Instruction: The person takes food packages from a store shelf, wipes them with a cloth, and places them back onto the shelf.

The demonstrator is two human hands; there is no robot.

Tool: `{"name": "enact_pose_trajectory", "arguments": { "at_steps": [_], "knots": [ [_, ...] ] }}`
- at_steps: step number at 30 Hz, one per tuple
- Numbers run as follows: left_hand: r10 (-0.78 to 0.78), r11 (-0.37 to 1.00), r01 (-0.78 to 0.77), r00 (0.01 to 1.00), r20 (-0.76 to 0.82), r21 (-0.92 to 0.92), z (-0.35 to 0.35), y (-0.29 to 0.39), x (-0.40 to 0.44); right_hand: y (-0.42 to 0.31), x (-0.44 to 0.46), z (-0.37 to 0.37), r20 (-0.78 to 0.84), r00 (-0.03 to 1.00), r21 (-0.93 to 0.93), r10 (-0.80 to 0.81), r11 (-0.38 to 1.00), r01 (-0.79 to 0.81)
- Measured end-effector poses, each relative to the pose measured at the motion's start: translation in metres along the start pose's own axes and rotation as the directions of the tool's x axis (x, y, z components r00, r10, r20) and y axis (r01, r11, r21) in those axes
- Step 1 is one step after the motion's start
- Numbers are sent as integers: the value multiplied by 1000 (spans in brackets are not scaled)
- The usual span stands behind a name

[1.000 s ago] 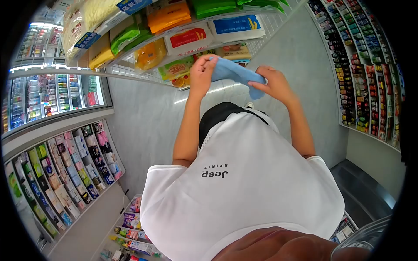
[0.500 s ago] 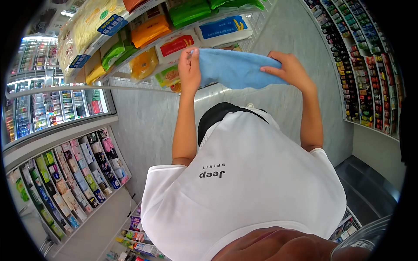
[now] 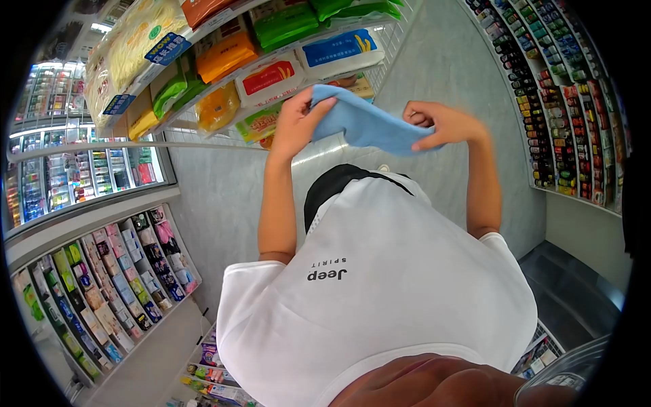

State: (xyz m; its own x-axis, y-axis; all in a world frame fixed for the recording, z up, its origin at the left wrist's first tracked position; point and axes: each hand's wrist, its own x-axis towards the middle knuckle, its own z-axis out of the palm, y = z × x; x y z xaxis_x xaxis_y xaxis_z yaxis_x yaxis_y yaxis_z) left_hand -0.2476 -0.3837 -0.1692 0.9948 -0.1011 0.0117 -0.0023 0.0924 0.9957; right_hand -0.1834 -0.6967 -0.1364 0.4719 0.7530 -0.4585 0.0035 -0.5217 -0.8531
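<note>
A light blue cloth is stretched between my two hands, in front of my body. My left hand pinches its left end between thumb and fingers, close to the shelf packets. At the other end, my right hand is closed on the cloth, with its fingers curled and its thumb along the lower corner. The cloth is folded and sags a little toward its right side.
A shelf of packaged goods stands just beyond my left hand. Racks of small items are at the lower left and right. A glass-fronted cooler is at the left, and grey floor lies below.
The cloth was narrow, then spread wide, and now hangs narrower and slanted. My right hand has moved right overall, and its fingers have curled. The view has shifted slightly.
</note>
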Motion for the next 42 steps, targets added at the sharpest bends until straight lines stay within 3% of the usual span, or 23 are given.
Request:
{"name": "enact_pose_trajectory", "arguments": {
  "at_steps": [3, 5, 7, 9, 10, 12, 13, 14, 17, 20, 24, 27, 30, 33, 35, 38, 42],
  "knots": [
    [104, 938, -158, 977, 186, 307, 12, 32, 9, -3, 27, 25, -26, 980, 77, -197, 977, 199],
    [74, 877, -216, 944, 322, 430, 12, 43, 22, 0, 43, 36, -25, 974, 61, -226, 972, 228],
    [125, 821, -299, 925, 358, 486, 8, 40, 37, 6, 57, 40, 42, 992, 9, -123, 992, 123],
    [102, 768, -310, 923, 371, 561, -3, 36, 55, 19, 62, 52, 9, 987, 104, -163, 981, 161],
    [18, 831, -195, 946, 325, 521, -11, 20, 67, 21, 64, 57, -21, 989, 144, -149, 978, 150],
    [-276, 948, 220, 928, 250, 231, -28, -24, 82, 30, 68, 64, -40, 993, 250, -111, 961, 117],
    [-415, 908, 413, 874, 252, 64, -36, -49, 87, 38, 71, 64, -31, 995, 312, -91, 945, 96],
    [-462, 819, 551, 798, 387, -158, -51, -79, 85, 42, 74, 63, -24, 997, 372, -72, 925, 75],
    [-406, 531, 599, 801, 441, -599, -53, -163, 52, 43, 72, 66, -136, 990, 429, 43, 903, 20],
    [-653, 480, 666, 706, 274, -571, -19, -166, 10, 59, 72, 69, -253, 963, 622, 98, 778, 84],
    [-532, 639, 593, 801, 276, -491, 3, -148, -16, 79, 70, 65, -321, 941, 755, 106, 628, 187],
    [-510, 813, 527, 849, 135, -246, 8, -122, -15, 86, 68, 64, -331, 932, 826, 149, 524, 209],
    [-427, 903, 424, 904, 33, 63, 11, -95, -10, 78, 65, 67, -344, 917, 889, 204, 385, 248],
    [-359, 902, 332, 932, 54, 275, 7, -96, -10, 74, 66, 68, -359, 919, 921, 161, 217, 322],
    [-323, 924, 285, 938, 126, 255, 10, -82, -11, 76, 64, 67, -343, 935, 939, 86, 38, 341],
    [-209, 944, 154, 963, 169, 291, 14, -61, -14, 80, 62, 66, -329, 943, 936, 48, -116, 332],
    [-178, 928, 74, 949, 259, 364, 23, -37, -15, 74, 56, 66, -306, 952, 940, 14, -153, 304]
  ]
}}
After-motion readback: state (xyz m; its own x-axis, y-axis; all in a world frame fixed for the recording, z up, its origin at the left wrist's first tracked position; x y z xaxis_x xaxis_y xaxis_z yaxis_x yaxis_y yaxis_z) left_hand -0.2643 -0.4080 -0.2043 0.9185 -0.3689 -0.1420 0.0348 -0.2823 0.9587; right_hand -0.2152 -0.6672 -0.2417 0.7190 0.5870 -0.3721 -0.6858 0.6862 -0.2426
